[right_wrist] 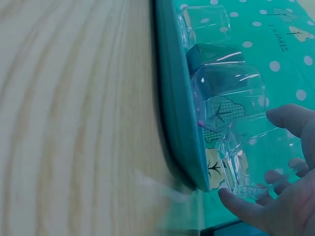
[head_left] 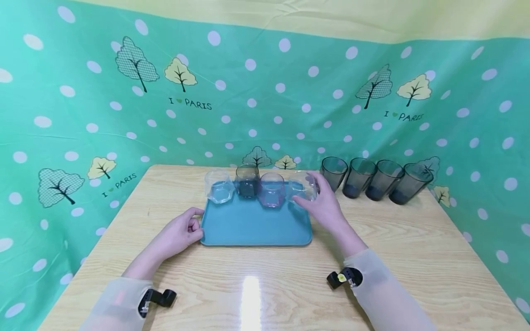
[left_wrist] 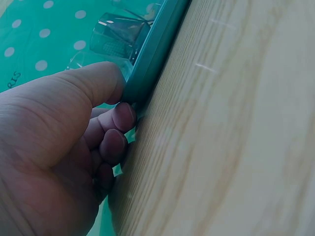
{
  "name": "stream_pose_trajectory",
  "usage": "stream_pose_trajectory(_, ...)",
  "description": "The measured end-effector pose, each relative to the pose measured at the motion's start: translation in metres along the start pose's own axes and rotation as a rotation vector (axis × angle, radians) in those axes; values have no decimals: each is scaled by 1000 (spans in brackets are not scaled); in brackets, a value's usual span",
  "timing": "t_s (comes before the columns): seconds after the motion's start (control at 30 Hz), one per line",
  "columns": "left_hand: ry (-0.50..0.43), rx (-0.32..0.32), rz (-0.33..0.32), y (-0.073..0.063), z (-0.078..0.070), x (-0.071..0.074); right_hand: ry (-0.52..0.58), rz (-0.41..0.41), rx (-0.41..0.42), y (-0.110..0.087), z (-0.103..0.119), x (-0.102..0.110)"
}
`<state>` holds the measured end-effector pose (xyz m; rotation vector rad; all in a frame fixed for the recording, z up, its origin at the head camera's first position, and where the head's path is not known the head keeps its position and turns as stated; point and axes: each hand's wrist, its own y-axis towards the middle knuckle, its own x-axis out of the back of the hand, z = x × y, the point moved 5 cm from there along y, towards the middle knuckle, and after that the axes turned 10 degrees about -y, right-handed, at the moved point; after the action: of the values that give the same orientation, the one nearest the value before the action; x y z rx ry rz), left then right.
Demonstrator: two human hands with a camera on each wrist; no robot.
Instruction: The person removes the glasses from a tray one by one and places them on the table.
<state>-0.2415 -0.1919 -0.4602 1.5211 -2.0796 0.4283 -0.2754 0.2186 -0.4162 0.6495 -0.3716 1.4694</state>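
Note:
In the head view my right hand (head_left: 325, 202) grips a clear glass (head_left: 301, 186) at the right end of a row on the blue tray (head_left: 256, 230). The right wrist view shows fingers and thumb around this glass, its base near the tray's end. My left hand (head_left: 180, 233) holds the tray's left edge, thumb against the rim and the other fingers curled beside it. Also on the tray's far side stand another clear glass (head_left: 220, 187), a dark grey glass (head_left: 247, 181) and a pinkish clear glass (head_left: 271, 191).
Several tall dark grey glasses (head_left: 359, 179) stand in a row at the back right of the wooden table (head_left: 290, 285). Behind the table hangs a green dotted curtain (head_left: 256, 92).

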Motion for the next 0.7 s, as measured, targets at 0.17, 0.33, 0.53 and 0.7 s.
stream_pose_trajectory(0.17,-2,2,1,-1,-1,0,17,2,11,-5,4,9)
stream_pose_trajectory(0.33,3,2,-1,0,-3,1,43,-12,11,-10,4,19)
stream_pose_trajectory(0.53,5,1,-2,0,-3,1,24,-21,-29,-19,1,34)
stream_pose_trajectory(0.7,8,2,-4,0,-2,1,28,-37,-21,-27,-3,47)
